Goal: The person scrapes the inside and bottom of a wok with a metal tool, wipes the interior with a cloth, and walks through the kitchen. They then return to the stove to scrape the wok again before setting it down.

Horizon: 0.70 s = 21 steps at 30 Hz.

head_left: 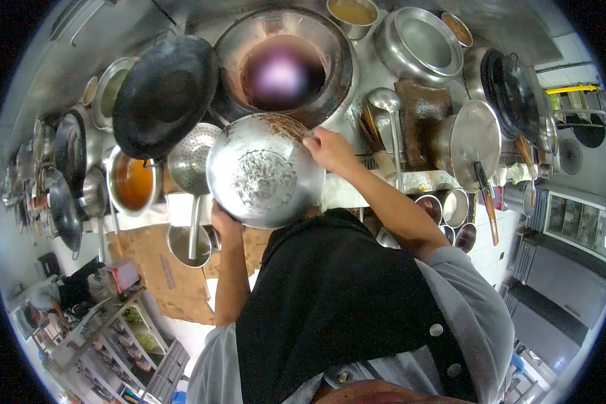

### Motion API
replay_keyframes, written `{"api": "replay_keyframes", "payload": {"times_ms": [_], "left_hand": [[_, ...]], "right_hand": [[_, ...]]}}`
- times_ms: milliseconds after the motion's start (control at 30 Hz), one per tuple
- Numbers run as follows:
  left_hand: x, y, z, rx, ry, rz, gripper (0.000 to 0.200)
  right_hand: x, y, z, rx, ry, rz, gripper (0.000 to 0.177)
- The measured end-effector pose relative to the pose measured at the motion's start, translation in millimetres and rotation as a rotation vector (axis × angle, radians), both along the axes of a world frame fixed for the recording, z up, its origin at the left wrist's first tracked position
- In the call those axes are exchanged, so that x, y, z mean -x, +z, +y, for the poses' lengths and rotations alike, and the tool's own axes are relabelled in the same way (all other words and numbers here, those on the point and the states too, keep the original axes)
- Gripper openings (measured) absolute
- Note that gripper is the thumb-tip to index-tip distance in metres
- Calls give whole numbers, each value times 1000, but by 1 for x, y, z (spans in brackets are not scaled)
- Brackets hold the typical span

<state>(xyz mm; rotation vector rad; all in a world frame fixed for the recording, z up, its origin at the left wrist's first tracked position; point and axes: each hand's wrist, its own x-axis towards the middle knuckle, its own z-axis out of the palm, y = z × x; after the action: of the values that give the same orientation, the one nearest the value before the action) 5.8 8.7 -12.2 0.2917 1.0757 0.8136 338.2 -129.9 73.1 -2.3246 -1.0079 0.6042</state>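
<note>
A wide silver metal bowl is held in front of my chest, its scratched, stained surface facing up toward me. Brown residue marks its far edge. My right hand is closed on the rim at the far right. At the lower left edge, my left hand grips the bowl, its fingers partly hidden behind it. Just beyond the bowl is a round wok burner with a bright glow in its middle. To the left, a perforated strainer ladle lies close to the bowl, its handle over a small metal pot.
A black wok leans left of the burner, above a container of orange liquid. On the right are a ladle, a bamboo brush and a wooden-handled pan. Another person stands at the far left.
</note>
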Motion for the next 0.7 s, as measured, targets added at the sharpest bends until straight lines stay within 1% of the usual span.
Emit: {"api": "replay_keyframes", "payload": {"times_ms": [100,200,333,433,500,600,700], "left_hand": [[4,-5,0,-40,-27,20,51],[4,-6,0,-62,-17,58,51],[4,-6,1,-76,-18,69,50],[1,0,-1,-101,-15,182,49],[-2,9,-6,-84,1,163,49],[-2,1,-2,-77,32,148,49],[-1,-1,-1,-46,51,149,49]], "right_hand": [[-7,-10,9,-31,-27,39,43],[-15,5,17,32,-29,68,42],[-6,4,1,-12,28,94,44],[-17,2,11,-20,31,145,47],[-18,0,7,1,34,181,48],[-23,-16,5,-44,115,80,47],[-17,11,5,20,124,77,45]]}}
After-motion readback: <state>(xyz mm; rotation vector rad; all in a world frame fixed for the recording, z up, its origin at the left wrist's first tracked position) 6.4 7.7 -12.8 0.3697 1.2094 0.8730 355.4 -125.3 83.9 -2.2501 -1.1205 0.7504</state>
